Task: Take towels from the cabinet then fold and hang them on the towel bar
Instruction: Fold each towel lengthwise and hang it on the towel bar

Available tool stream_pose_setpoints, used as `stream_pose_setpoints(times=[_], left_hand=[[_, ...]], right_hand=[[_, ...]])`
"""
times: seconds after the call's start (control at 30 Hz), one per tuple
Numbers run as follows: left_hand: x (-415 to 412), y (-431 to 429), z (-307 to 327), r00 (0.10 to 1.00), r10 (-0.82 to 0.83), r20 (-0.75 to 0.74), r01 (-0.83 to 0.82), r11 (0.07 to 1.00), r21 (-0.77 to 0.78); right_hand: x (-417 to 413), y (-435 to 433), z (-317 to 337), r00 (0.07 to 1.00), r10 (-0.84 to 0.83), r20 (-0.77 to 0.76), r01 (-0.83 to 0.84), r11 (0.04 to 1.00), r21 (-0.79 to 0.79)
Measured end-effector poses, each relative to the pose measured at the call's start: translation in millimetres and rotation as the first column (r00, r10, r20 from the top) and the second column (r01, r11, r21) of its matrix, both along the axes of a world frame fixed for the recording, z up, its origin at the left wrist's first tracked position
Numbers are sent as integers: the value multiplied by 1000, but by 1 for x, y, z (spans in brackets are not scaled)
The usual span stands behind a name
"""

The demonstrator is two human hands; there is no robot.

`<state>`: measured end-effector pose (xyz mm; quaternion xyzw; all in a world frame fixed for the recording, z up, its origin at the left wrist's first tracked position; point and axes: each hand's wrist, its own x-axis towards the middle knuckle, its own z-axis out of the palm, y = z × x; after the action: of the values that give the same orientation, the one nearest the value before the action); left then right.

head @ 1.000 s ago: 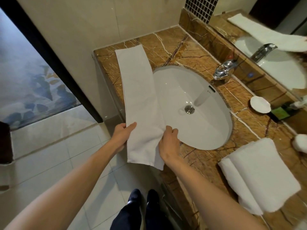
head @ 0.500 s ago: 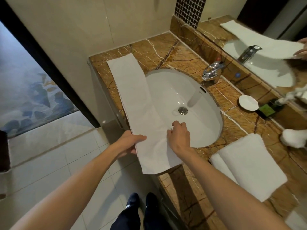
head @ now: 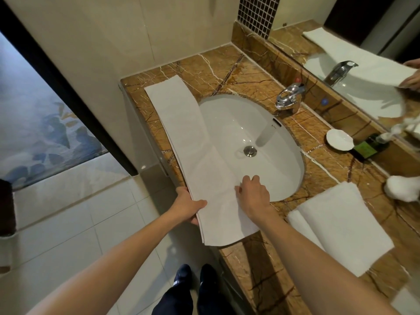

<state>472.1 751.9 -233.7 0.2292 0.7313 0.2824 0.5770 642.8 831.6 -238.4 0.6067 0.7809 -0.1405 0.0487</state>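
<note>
Folding: you seem about midway; the crosswise folds and the hanging remain, and no bar shows.
Left hand point(head: 189, 206): clamped on the towel point(head: 193, 137) at its near left edge, thumb on top.
Right hand point(head: 254, 196): fingers curled, pinching the right edge.
Towel: a long narrow strip on the table point(head: 261, 269), lapping the sink point(head: 261, 123), its near end overhanging.
Folded towel point(head: 338, 226): on the table to your right, not yet hung.

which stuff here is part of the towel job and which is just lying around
In the job: long towel, held by left hand and right hand; folded towel.
Lying about: faucet, soap dish, small green item.
</note>
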Motion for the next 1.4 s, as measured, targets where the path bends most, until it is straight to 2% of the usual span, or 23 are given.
stream_pose_setpoints(times=[0.13, 0.27, 0.3, 0.37, 0.4, 0.47, 0.5, 0.53, 0.6, 0.67, 0.97, 1.13, 1.2, 1.3, 1.4], left_hand=[[8, -8, -4, 1000, 28, 6, -28, 999, -39], [10, -11, -5, 999, -13, -34, 11, 999, -47], [8, -11, -6, 995, -46, -92, 43, 998, -37], [5, -9, -8, 938, -154, -309, 162, 987, 0], [4, -10, -10, 858, -219, -464, 252, 968, 9], [3, -9, -14, 557, -331, -761, 465, 884, -44], [3, -8, -16, 405, -371, -835, 564, 821, -92], [2, -6, -19, 296, -402, -866, 642, 755, -131], [2, -2, -25, 168, -468, -867, 728, 652, -211], [2, 0, -33, 124, -513, -850, 752, 607, -256], [-2, -3, -48, 107, -537, -837, 762, 585, -278], [10, 7, -37, 83, -442, -893, 796, 569, -208], [25, 20, -30, 124, -434, -892, 832, 535, -144], [59, 40, -18, 229, -428, -874, 891, 454, 11], [103, 55, -9, 393, -447, -804, 883, 427, 194]], right_hand=[[8, 0, -7, 995, 68, 73, -70, 997, 23], [9, 1, -10, 991, 89, 98, -95, 993, 63], [7, 2, -11, 991, 98, 87, -105, 991, 86], [3, 4, -11, 989, 140, 55, -145, 982, 118], [1, 5, -12, 983, 180, 31, -182, 977, 115], [-4, 4, -17, 960, 278, -10, -277, 958, 67], [-5, 2, -19, 946, 324, -16, -324, 946, 30], [-6, 0, -21, 932, 362, -13, -362, 932, -3], [-7, -4, -26, 911, 413, 16, -411, 910, -50], [-8, -8, -30, 894, 444, 56, -441, 895, -67], [-8, -12, -39, 880, 470, 66, -463, 880, -103], [0, -6, -23, 931, 365, 8, -363, 928, -88], [16, 1, -13, 953, 304, 0, -303, 951, 60], [56, 13, 0, 979, 199, 37, -201, 932, 301], [102, 18, 20, 998, 3, 56, -22, 939, 344]])
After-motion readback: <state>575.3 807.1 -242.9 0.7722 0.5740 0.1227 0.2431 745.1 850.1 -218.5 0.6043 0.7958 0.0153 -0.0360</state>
